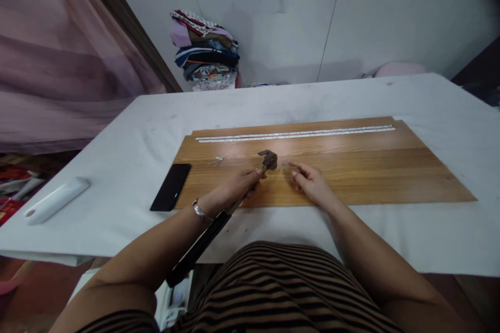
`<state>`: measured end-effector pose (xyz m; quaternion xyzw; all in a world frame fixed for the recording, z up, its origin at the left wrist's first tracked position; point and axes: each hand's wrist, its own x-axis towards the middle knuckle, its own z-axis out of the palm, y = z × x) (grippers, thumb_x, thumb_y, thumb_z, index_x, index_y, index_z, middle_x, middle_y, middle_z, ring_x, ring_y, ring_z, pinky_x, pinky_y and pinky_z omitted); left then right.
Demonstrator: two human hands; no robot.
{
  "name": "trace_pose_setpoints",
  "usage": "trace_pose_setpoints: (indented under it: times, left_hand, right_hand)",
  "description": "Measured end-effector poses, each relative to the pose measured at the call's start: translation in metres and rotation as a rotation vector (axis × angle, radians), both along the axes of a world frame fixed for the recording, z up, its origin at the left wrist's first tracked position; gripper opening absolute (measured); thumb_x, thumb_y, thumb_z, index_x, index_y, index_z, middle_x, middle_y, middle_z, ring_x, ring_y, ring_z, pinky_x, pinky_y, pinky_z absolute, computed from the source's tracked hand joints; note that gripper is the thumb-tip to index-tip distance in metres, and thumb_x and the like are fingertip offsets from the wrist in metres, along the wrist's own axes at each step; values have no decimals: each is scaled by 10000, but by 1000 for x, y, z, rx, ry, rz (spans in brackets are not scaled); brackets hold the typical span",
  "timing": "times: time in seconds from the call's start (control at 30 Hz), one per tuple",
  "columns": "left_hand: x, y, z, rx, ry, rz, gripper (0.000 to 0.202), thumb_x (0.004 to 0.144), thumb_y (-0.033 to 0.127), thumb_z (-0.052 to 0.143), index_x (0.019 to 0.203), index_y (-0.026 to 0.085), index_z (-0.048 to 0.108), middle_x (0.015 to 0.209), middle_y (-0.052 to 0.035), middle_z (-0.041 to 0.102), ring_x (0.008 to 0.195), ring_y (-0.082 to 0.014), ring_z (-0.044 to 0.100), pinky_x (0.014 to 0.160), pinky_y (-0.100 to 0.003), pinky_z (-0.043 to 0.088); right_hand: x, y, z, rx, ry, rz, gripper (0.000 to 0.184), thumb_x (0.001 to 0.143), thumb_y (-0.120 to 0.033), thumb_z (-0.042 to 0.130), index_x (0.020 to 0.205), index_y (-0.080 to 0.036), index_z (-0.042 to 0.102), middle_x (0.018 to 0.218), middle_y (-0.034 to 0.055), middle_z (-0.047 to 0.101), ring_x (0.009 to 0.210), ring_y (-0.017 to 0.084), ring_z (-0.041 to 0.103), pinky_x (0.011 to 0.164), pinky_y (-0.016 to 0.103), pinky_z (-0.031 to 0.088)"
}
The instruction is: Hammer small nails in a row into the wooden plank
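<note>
My left hand [238, 187] is closed around the handle of a hammer [267, 159], close under its dark head, which rests over the wooden board [371, 171]. The long black grip of the handle runs back toward my body. My right hand [310, 182] lies on the board just right of the hammer head, fingers pinched together at something too small to name. A few loose nails [216, 162] lie on the board to the left. A thin silver strip [297, 133] runs along the board's far side.
A black phone [171, 186] lies at the board's left edge on the white tablecloth [128, 151]. A white oblong object [57, 200] sits near the table's left edge. Folded clothes [205, 52] are stacked against the wall behind; a curtain hangs at left.
</note>
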<state>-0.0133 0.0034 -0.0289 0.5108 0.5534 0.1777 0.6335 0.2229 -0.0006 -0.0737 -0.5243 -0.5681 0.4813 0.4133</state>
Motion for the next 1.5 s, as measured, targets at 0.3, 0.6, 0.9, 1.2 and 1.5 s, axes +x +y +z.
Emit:
trace_pose_setpoints:
  times: [0.3,0.6,0.9,1.2,1.5]
  left_hand:
    - [0,1,2,-3,-63,21,538,888,624,484,1079,132,590,653,17,462,469,-49,345,425,-220,230]
    - [-3,0,-6,-27,-21,12,572,866,656,482,1091,144,599,647,14,470,475,-69,368,427,-234,235]
    - [1,1,2,11,4,1,602,857,676,476,1096,139,607,681,10,483,480,-64,358,447,-234,252]
    - [-1,1,-2,7,-8,18,540,875,622,486,1074,139,623,668,-7,498,483,-66,368,432,-231,237]
    - [-3,1,-4,-25,-34,18,563,863,660,484,1082,155,603,641,5,468,477,-66,365,442,-230,237]
  right_hand:
    - [1,0,-2,15,-6,4,458,789,-389,538,1138,-129,677,564,-27,538,438,107,478,442,242,387]
    - [-1,-1,0,25,-14,10,426,795,-368,537,1114,-128,686,565,-25,547,426,103,483,440,241,389]
    - [-1,-1,-4,27,-10,9,422,791,-394,527,1082,-132,686,567,-23,554,434,112,491,438,243,388]
    - [0,0,-7,13,-44,22,340,795,-403,514,958,-153,679,554,-22,553,445,122,515,453,244,405]
    - [-1,-1,-8,24,1,31,202,770,-328,517,838,-186,645,568,-26,566,451,110,498,446,224,391]
